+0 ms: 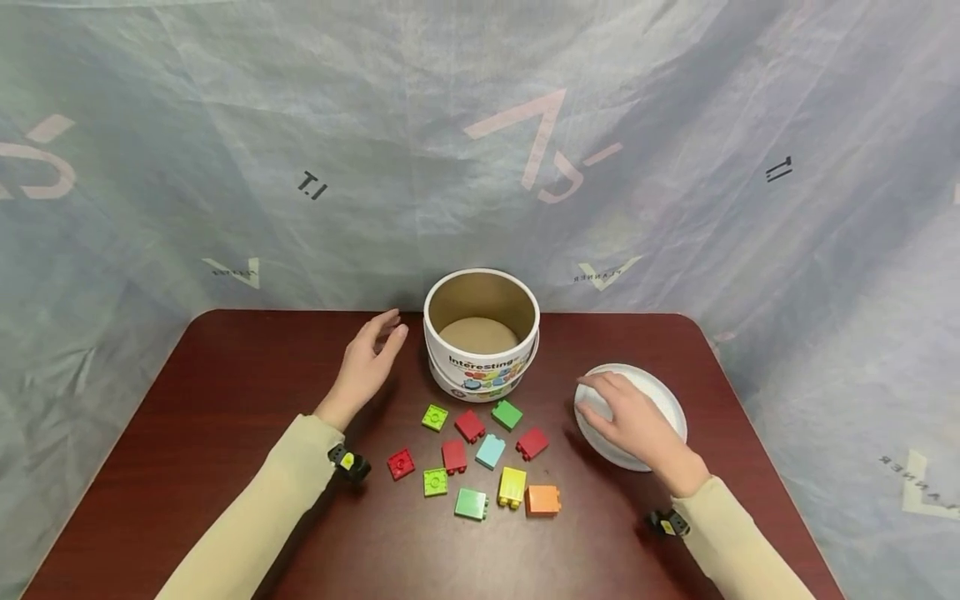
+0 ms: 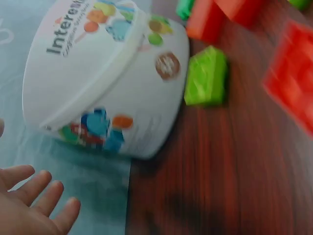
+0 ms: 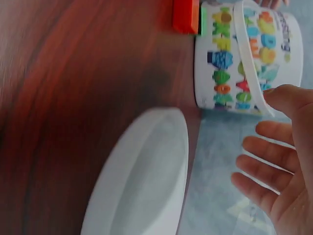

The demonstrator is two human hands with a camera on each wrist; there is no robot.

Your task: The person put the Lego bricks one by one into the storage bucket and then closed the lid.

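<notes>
A white bucket (image 1: 480,379) with colourful printing stands upright at the table's back middle, its top uncovered and only its tan bottom showing inside. Just left of it, my left hand (image 1: 365,367) hovers with relaxed fingers and holds nothing. My right hand (image 1: 626,417) is held above a round white lid (image 1: 663,408), fingers loosely extended and apart from the lid's rim in the right wrist view. Between the hands lie loose toy bricks: a yellow brick (image 1: 512,486), an orange brick (image 1: 543,500), a light blue brick (image 1: 491,451), and several red and green ones.
The dark red-brown table (image 1: 187,467) has rounded back corners. Grey printed cloth (image 1: 375,167) hangs close behind and along both sides. A flat red brick (image 1: 401,464) lies leftmost in the group, near the left wrist. The bucket's handle (image 1: 528,362) hangs down against its side.
</notes>
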